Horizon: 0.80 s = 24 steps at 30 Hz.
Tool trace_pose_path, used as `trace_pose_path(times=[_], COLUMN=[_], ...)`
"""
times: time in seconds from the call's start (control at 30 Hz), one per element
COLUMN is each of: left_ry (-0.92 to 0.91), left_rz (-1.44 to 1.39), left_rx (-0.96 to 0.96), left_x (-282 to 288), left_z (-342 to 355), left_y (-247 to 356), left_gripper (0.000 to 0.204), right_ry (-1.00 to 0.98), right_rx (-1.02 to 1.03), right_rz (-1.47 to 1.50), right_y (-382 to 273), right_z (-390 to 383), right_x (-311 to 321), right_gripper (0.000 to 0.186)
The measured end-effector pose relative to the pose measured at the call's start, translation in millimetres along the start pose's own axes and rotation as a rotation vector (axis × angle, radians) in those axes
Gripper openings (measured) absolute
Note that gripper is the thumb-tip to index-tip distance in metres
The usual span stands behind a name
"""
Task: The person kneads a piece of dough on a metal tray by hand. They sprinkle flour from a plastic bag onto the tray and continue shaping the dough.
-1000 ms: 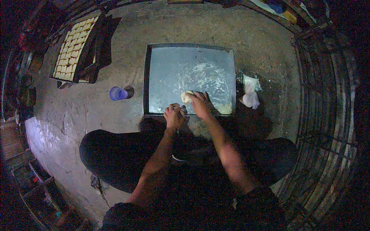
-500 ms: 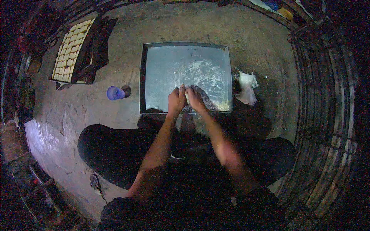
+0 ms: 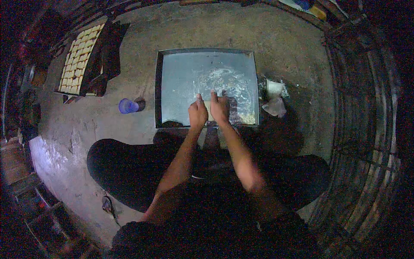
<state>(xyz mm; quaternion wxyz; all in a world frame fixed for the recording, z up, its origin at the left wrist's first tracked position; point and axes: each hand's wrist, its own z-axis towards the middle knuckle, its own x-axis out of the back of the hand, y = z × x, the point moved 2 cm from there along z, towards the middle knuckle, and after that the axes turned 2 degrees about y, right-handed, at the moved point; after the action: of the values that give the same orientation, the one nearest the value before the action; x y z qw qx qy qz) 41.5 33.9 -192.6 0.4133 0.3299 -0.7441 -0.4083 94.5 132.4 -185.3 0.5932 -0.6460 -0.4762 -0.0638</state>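
Note:
My left hand (image 3: 198, 112) and my right hand (image 3: 219, 108) work at the near part of a square metal tray (image 3: 177, 69) dusted with pale flour. Between them is a piece of pale dough (image 3: 208, 111), gripped from either side with the fingers curled and thumbs pointing away from me. Some fingertips and part of the dough are hidden under the hands. My crossed legs in dark cloth lie below the tray.
At the upper left a tray of pale dough pieces (image 3: 79, 56) rests on other trays. A purple cup (image 3: 128, 105) stands left of the work tray, white bags (image 3: 274, 103) lie to its right. Slatted racks (image 3: 353, 138) line the right side; a dark object (image 3: 108, 205) lies lower left.
My left hand has moved forward from the tray's near edge to beside the dough. My right hand has shifted from atop the dough to its side, and both thumbs now point forward, slightly apart.

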Motion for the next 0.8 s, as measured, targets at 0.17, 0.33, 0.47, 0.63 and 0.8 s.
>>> trace_pose_path(times=[0.17,0.33,0.47,0.63,0.8], left_ry=[-0.193,-0.224,-0.355,-0.482,-0.574], left_rz=[-0.215,-0.275,-0.719,-1.107,-1.090], left_rx=[0.162,0.197,0.227,0.326,0.395], left_x=[0.5,-7.3,-2.7,2.4,3.1], left_z=[-6.6,2.0,25.6,6.2,-1.4], left_y=[11.2,2.2,-26.8,24.7,39.5], left_gripper=[0.067,0.071,0.070,0.084,0.082], right_ry=[0.062,-0.256,-0.418,-0.203,-0.005], right_rx=[0.117,-0.040,-0.213,0.349,0.376], right_rz=[0.083,0.609,0.853,0.313,0.307], right_y=[9.4,21.6,-19.5,-33.7,-27.6], right_z=[18.4,25.3,-4.7,-2.2,3.4], right_x=[11.3,4.5,-9.6,-1.2,-0.2], right_gripper=[0.066,0.050,0.048,0.046,0.049])
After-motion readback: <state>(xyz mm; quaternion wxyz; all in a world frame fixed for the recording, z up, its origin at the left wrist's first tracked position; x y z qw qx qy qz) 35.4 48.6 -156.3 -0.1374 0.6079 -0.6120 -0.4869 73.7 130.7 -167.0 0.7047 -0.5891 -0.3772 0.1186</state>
